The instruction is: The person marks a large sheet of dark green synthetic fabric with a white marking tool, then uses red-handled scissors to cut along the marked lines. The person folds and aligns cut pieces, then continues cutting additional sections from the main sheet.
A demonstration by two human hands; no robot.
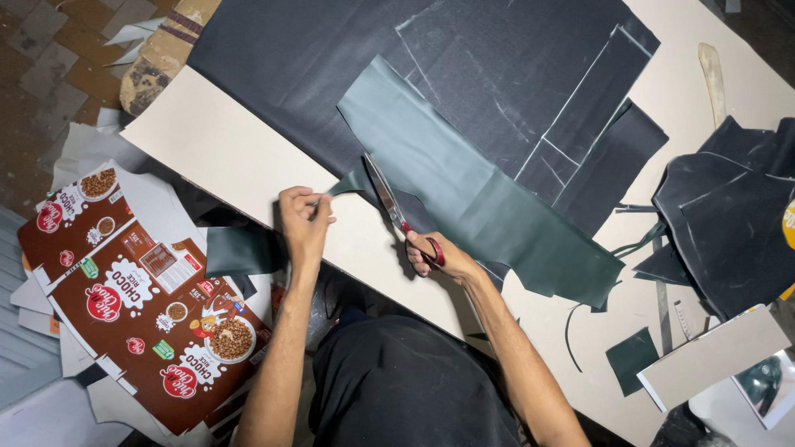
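Near the counter's (248, 157) front edge, your right hand (435, 255) grips red-handled scissors (396, 213) cutting the green sheet (472, 190), while your left hand's (304, 222) fingers pinch its trimmed strip (346, 185); bare counter lies leftward.

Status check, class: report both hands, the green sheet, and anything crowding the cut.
Right hand grips red-handled scissors, blades in dark green sheet. Left hand pinches the cut strip. Black material lies underneath.

Both bare forearms reach forward from the body, elbows bent and angled inward. The left hand (303, 220) is pinched shut, fingers curled; the right hand (433, 255) is closed in a grip, knuckles up.
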